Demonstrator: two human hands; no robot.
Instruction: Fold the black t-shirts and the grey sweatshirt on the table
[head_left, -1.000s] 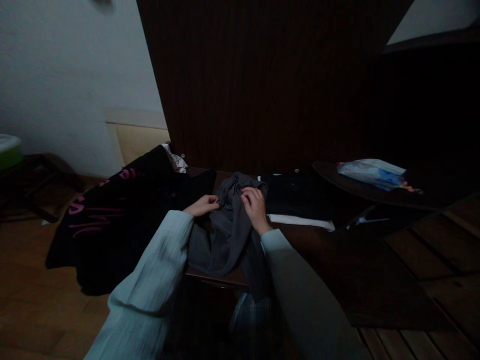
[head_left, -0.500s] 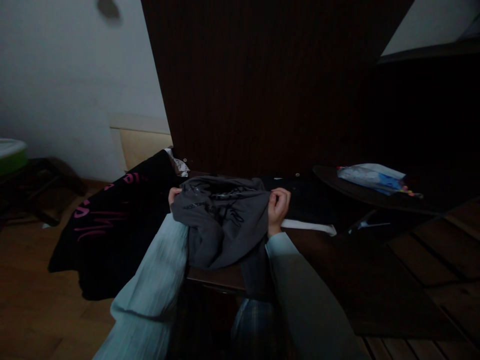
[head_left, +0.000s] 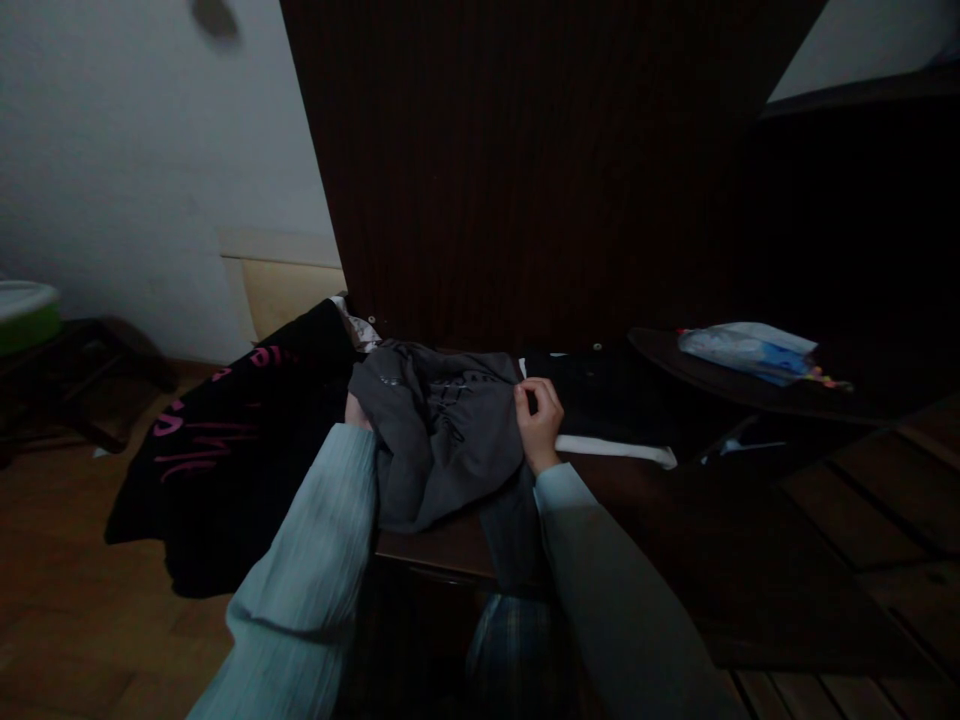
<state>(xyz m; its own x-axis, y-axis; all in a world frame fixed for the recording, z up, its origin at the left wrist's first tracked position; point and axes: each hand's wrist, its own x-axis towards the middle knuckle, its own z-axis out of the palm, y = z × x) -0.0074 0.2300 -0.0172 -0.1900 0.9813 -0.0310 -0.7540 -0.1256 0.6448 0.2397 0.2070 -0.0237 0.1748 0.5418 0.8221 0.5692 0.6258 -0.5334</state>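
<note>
A crumpled grey sweatshirt (head_left: 450, 440) with dark lettering lies bunched on the dark wooden surface in front of me, and a sleeve-like part hangs over the front edge. My right hand (head_left: 538, 415) pinches its right edge between thumb and forefinger. At the left edge is my left hand (head_left: 358, 412), closed on the cloth, with its fingers mostly hidden behind a fold. Left of the sweatshirt, a black garment (head_left: 225, 480) with pink lettering drapes down toward the floor.
Folded dark cloth with a white strip (head_left: 619, 450) lies to the right. A plastic packet (head_left: 750, 352) rests on a rounded shelf (head_left: 780, 400). A tall dark panel (head_left: 540, 180) rises behind. A green tub (head_left: 28, 318) sits on a stool at far left.
My right hand has moved slightly left, drawing the sweatshirt's edge inward and uncovering dark cloth behind it. My left hand has slipped further under the fabric, and the neck-like opening has folded closed.
</note>
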